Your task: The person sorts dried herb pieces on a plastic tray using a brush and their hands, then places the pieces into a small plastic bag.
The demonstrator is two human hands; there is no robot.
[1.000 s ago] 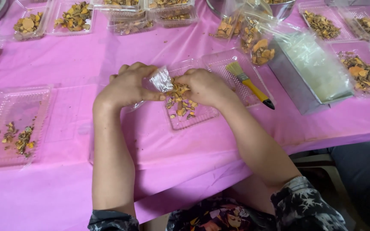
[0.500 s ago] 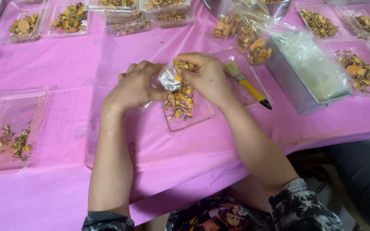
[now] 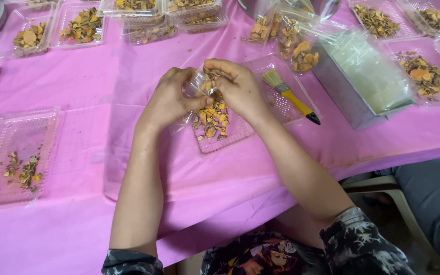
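My left hand (image 3: 171,99) grips a small clear plastic bag (image 3: 198,83) above a clear plastic tray (image 3: 240,133) on the pink tablecloth. My right hand (image 3: 240,89) presses against the bag's mouth, its fingers pinched on orange and brown dried pieces (image 3: 213,116) like those heaped in the tray below. Both hands touch each other over the tray's far-left part. How full the bag is stays hidden by my fingers.
A yellow-handled brush (image 3: 290,95) lies in the tray's right half. A grey metal box (image 3: 362,76) of clear bags stands at right. Several trays of dried pieces line the far edge, another tray (image 3: 14,158) lies at left, and a person's leg (image 3: 434,203) is at lower right.
Both hands lifted slightly away from the tray with the bag, and my right hand closed in on the bag's mouth with dried pieces.
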